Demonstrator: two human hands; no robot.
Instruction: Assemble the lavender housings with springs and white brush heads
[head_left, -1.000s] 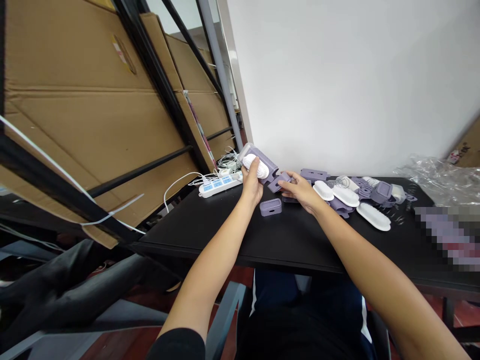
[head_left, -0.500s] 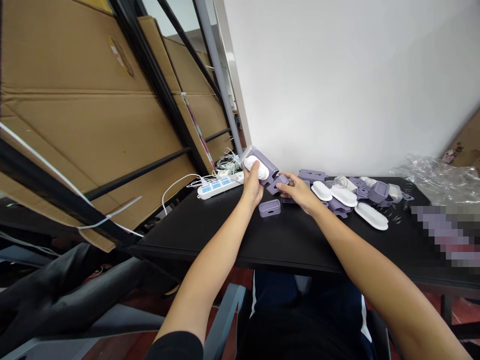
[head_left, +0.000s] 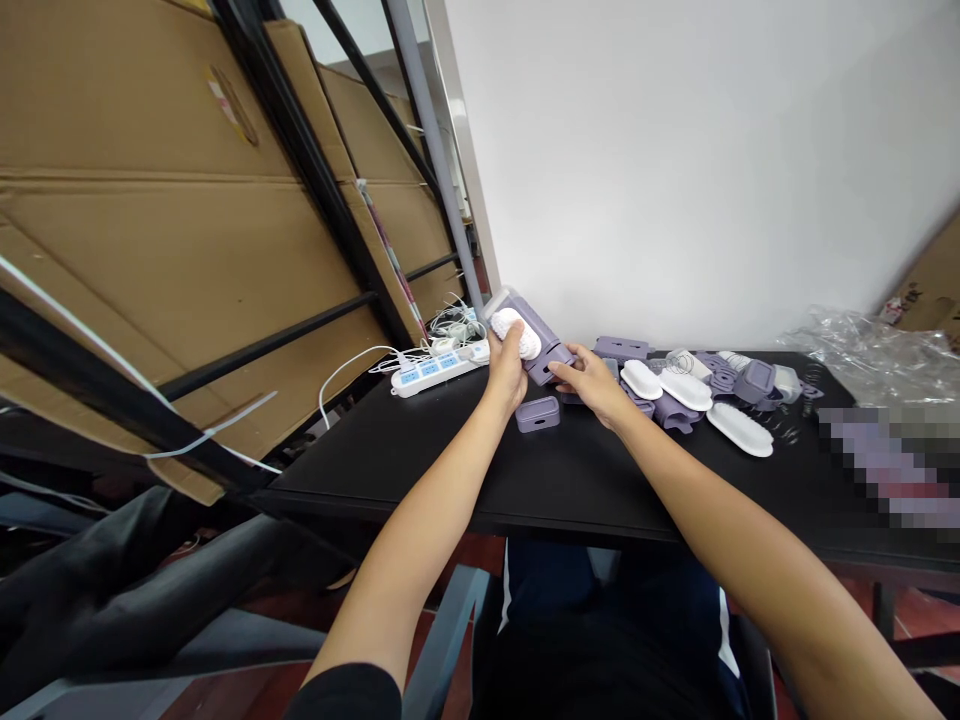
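My left hand (head_left: 507, 378) is wrapped round a purple plastic casing (head_left: 546, 336) held tilted above the table. Its thumb presses on a white oval brush head (head_left: 523, 338) on the casing's face. A clear part (head_left: 498, 300) shows at the casing's upper end. My right hand (head_left: 594, 386) pinches a purple end cap (head_left: 546, 371) against the lower right end; whether it is fully seated I cannot tell. Just below, a similar purple cap (head_left: 538, 414) rests on the table.
To the right lie several white oval brush heads (head_left: 739, 430), purple casings (head_left: 677, 414) and wire springs (head_left: 787, 430) on the black table (head_left: 420, 450). A white power strip (head_left: 439, 371) with cables lies left. Clear plastic wrap (head_left: 885, 355) covers the right end, by a wall (head_left: 675, 170).
My right hand has brought the end cap up against the casing, closing the gap between them. My left hand keeps its grip on the casing.
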